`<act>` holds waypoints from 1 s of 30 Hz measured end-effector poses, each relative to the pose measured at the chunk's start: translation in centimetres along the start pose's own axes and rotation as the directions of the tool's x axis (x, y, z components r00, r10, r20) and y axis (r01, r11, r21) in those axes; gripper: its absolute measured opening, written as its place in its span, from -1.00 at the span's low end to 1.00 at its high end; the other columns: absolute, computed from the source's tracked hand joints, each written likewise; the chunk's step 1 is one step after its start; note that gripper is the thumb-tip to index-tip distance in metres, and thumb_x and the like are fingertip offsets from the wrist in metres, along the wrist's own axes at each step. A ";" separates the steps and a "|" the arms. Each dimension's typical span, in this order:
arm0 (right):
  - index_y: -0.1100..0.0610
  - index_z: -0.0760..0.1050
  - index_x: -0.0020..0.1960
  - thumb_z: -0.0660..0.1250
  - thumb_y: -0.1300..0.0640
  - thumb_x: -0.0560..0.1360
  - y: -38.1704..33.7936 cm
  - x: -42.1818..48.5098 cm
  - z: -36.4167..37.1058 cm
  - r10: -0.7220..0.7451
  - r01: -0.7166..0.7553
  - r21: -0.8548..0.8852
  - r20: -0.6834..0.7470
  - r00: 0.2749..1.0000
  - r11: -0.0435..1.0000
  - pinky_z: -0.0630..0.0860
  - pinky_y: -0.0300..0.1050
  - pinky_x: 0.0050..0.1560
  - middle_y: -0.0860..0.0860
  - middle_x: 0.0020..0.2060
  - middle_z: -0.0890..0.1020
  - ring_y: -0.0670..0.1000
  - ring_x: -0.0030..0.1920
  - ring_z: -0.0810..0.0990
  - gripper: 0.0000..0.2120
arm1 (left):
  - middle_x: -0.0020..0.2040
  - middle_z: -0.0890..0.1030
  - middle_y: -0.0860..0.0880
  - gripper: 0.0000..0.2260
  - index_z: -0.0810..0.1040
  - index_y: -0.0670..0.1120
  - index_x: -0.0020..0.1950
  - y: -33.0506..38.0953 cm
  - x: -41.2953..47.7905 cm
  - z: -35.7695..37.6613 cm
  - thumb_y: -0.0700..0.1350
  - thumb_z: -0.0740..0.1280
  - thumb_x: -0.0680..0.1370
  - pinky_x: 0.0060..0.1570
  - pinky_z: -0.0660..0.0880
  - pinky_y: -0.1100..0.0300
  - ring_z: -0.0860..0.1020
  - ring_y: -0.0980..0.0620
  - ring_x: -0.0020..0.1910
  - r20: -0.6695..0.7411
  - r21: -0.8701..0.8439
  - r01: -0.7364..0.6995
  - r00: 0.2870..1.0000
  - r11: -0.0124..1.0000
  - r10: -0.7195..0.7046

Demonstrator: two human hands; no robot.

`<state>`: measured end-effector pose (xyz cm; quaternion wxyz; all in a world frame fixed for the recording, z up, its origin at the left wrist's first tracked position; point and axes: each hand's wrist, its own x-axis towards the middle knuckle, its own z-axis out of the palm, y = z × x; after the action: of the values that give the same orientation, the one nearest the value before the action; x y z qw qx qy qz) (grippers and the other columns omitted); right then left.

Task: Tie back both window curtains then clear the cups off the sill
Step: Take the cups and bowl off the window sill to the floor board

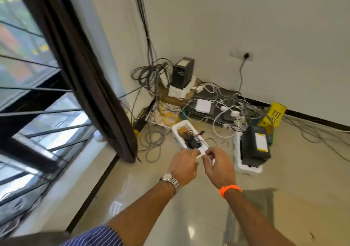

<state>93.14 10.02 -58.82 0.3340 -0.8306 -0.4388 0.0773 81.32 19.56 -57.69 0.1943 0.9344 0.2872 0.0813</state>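
Dark cloth curtain (91, 86), glossy floor (189, 217)

We extend both forearms forward and downward; our left hand (182, 167) and right hand (219, 167) meet, fingertips pinched together, backs facing up toward the camera.

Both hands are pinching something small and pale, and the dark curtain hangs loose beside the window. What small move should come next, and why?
Probably carry the pale strip, seemingly a tie, left toward the dark curtain. The left hand and right hand pinch it between them, away from the curtain, which hangs loose to the floor with nothing around it. What the strip is stays too blurred to confirm.
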 end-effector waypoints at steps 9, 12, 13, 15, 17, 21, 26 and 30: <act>0.06 0.47 0.21 0.31 0.05 0.50 -13.8 6.5 15.7 -0.343 0.372 -0.059 0.275 0.898 0.926 0.49 -0.03 0.10 0.03 0.06 0.58 0.08 0.10 0.53 -0.70 | 0.26 0.52 -0.08 -0.52 0.38 -0.11 0.36 -20.7 -1.6 -5.7 -0.09 0.29 0.45 0.31 0.38 -0.02 0.44 -0.11 0.30 -0.149 0.087 0.211 0.969 0.974 -0.196; 0.08 0.47 0.22 0.31 0.12 0.48 -18.5 7.2 21.4 -0.410 0.437 -0.003 0.345 0.845 0.899 0.45 -0.08 0.10 0.04 0.08 0.58 0.05 0.11 0.50 -0.69 | 0.28 0.50 -0.08 -0.54 0.39 -0.11 0.36 -27.3 -3.5 -6.9 -0.15 0.30 0.45 0.32 0.39 0.04 0.41 -0.11 0.32 -0.174 -0.007 0.314 0.934 0.949 -0.310; 0.08 0.47 0.21 0.31 0.15 0.47 -20.0 7.2 23.3 -0.427 0.444 0.040 0.358 0.830 0.895 0.44 -0.09 0.09 0.03 0.07 0.57 0.04 0.10 0.50 -0.69 | 0.30 0.49 -0.07 -0.54 0.39 -0.10 0.35 -29.2 -4.2 -7.3 -0.16 0.32 0.45 0.28 0.41 0.08 0.40 -0.09 0.32 -0.187 -0.039 0.345 0.919 0.938 -0.346; 0.07 0.46 0.22 0.29 0.19 0.47 -22.6 7.2 27.3 -0.453 0.433 0.144 0.393 0.800 0.890 0.45 -0.10 0.11 0.02 0.08 0.56 0.02 0.11 0.50 -0.68 | 0.31 0.48 -0.03 -0.53 0.40 -0.07 0.34 -33.0 -5.7 -7.7 -0.14 0.37 0.43 0.15 0.43 0.17 0.39 -0.03 0.31 -0.204 -0.091 0.414 0.883 0.906 -0.424; 0.08 0.43 0.26 0.25 0.20 0.49 -24.4 7.3 31.3 -0.468 0.421 0.207 0.442 0.765 0.883 0.46 -0.11 0.18 0.01 0.13 0.55 0.01 0.15 0.52 -0.65 | 0.26 0.49 0.00 -0.58 0.42 -0.05 0.27 -36.5 -6.9 -7.6 -0.14 0.37 0.42 -0.01 0.37 0.25 0.42 -0.01 0.25 -0.196 -0.126 0.476 0.848 0.871 -0.492; 0.09 0.36 0.38 0.20 0.23 0.52 -26.7 7.9 37.9 -0.474 0.410 0.242 0.515 0.714 0.880 0.34 -0.27 0.31 0.00 0.24 0.51 -0.04 0.25 0.48 -0.58 | 0.22 0.50 -0.03 -0.65 0.42 -0.06 0.25 -43.0 -8.6 -5.9 -0.10 0.35 0.48 -0.01 0.48 0.11 0.42 -0.05 0.23 -0.160 -0.161 0.558 0.799 0.814 -0.579; 0.15 0.27 0.46 0.14 0.27 0.53 -27.7 9.5 45.1 -0.463 0.394 0.255 0.603 0.650 0.883 0.30 -0.08 0.44 0.08 0.37 0.43 0.06 0.38 0.41 -0.51 | 0.36 0.44 -0.04 -0.57 0.33 -0.06 0.41 -49.6 -8.8 -3.5 -0.12 0.30 0.55 0.19 0.43 0.06 0.36 -0.04 0.35 -0.168 -0.193 0.620 0.742 0.760 -0.649; 0.14 0.22 0.48 0.17 0.29 0.50 -27.5 11.7 50.9 -0.385 0.333 0.216 0.684 0.619 0.918 0.34 0.02 0.41 0.10 0.44 0.36 0.12 0.40 0.41 -0.45 | 0.44 0.37 -0.05 -0.53 0.27 -0.08 0.45 -53.3 -7.3 -0.5 -0.18 0.27 0.55 0.24 0.39 0.11 0.32 -0.04 0.39 -0.166 -0.193 0.665 0.703 0.721 -0.692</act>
<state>60.11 54.74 -78.71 0.1735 -0.6180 -0.6874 0.3398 48.25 56.05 -79.38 0.2315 0.7338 0.6260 0.1266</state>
